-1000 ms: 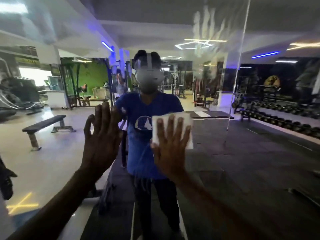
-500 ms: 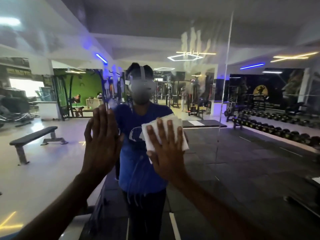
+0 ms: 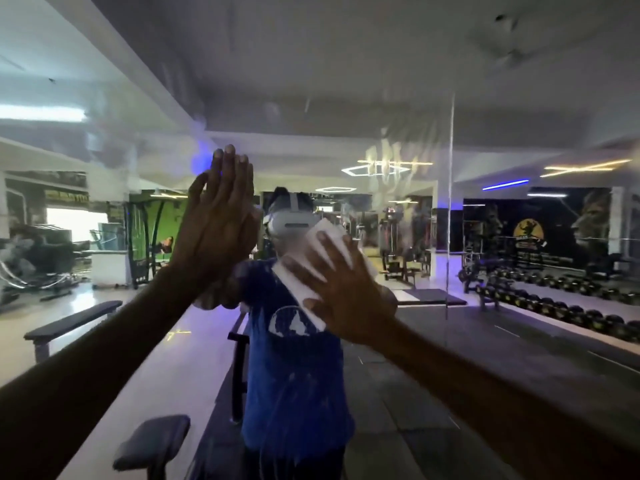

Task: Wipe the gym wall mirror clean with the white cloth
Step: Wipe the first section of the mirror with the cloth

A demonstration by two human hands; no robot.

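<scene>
A: Right, nearest first. Both forearms reach up from the bottom edge to the wall mirror, which fills the whole view.

B: The right hand?

A: The right hand lies flat, fingers straight and spread, pressing the white cloth against the glass. No curl and no pinch; the open palm pins it. The cloth is folded to a rough rectangle, tilted, its top corner poking out above the fingertips.

B: And the left?

A: The left hand is just to the left of the cloth and higher, fingers straight and close together, pointing up. It holds nothing. Whether the palm actually touches the mirror, I cannot tell.

B: The glass itself?

A: Streaky smears above the cloth, towards the ceiling reflection. A vertical seam runs down the mirror, right of the cloth.

B: The reflection behind?

A: A person in a blue T-shirt stands right behind the cloth, wearing a white headset. Left of the cloth, a flat bench on a pale floor. Far right of it, a long dumbbell rack runs along a dark wall.
</scene>
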